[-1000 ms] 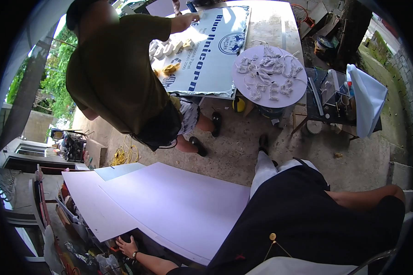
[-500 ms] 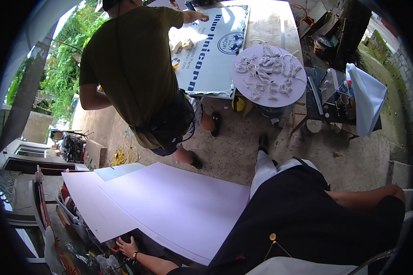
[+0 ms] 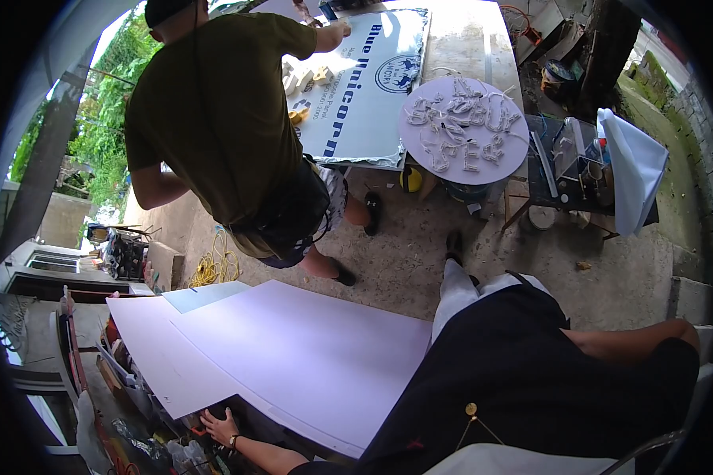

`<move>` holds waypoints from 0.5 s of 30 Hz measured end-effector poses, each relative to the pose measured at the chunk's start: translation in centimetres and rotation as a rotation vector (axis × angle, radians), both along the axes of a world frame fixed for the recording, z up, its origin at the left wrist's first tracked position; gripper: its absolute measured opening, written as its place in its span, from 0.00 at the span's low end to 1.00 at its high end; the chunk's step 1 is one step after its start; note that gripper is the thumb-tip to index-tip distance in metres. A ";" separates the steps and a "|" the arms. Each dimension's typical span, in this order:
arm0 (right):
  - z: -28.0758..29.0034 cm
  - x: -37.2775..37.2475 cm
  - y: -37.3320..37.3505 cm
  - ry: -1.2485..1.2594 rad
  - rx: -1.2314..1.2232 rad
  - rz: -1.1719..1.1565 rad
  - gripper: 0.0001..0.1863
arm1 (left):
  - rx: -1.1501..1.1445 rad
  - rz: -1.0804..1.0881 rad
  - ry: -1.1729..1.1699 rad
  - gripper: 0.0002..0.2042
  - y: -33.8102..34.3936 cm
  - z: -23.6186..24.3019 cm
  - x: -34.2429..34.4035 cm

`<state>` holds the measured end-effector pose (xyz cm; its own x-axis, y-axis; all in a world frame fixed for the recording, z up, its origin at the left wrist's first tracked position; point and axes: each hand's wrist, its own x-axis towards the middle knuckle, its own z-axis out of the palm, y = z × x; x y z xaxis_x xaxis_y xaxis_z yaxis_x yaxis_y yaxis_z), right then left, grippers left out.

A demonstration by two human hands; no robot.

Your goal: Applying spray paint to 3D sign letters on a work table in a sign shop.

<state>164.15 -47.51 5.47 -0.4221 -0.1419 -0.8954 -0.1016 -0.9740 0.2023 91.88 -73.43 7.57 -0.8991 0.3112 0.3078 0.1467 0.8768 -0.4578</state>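
Observation:
My left hand (image 3: 220,428) is at the lower left, its fingers spread over a black surface beside the edge of a stack of large white sheets (image 3: 309,356). A watch or bracelet is on that wrist. Nothing shows gripped in the hand. My right forearm (image 3: 630,344) bends in at the right side of my black shirt, and the hand itself is out of sight. Across from me, a person in an olive shirt (image 3: 214,119) leans over a panel with blue printing (image 3: 372,119), one hand (image 3: 337,34) above it. Small white and yellowish pieces (image 3: 313,75) lie on that panel.
A round white board (image 3: 420,150) bears several letter-shaped outlines with thin strips. Right of it, a dark table (image 3: 566,198) holds a clear box and a white sheet (image 3: 630,174). A yellow cord (image 3: 214,265) lies coiled on the concrete floor. Bags and clutter (image 3: 166,451) crowd the lower left.
The person in the olive shirt has shifted left, and their outstretched hand has drawn back slightly leftward. My left hand and the white sheets stay where they were.

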 end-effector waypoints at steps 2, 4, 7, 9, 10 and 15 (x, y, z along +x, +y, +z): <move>-0.2 -0.2 0.1 -0.029 -0.061 0.030 0.20 | -0.001 -0.001 0.003 0.33 0.0 0.0 0.0; -0.1 0.0 0.1 -0.008 -0.048 0.019 0.20 | -0.002 0.000 -0.008 0.33 0.0 0.0 0.0; -0.8 0.1 -0.1 -0.015 -0.050 0.021 0.20 | -0.007 -0.005 0.003 0.33 0.0 0.0 0.1; -1.5 0.3 -0.3 0.001 -0.053 0.023 0.20 | -0.008 -0.011 0.006 0.33 0.0 0.0 0.1; -1.9 0.5 -0.5 0.023 -0.041 0.018 0.20 | -0.012 -0.008 -0.002 0.33 -0.1 0.0 0.1; -4.2 0.8 -1.1 0.100 -0.056 0.025 0.21 | -0.008 -0.014 0.007 0.33 0.0 0.1 0.2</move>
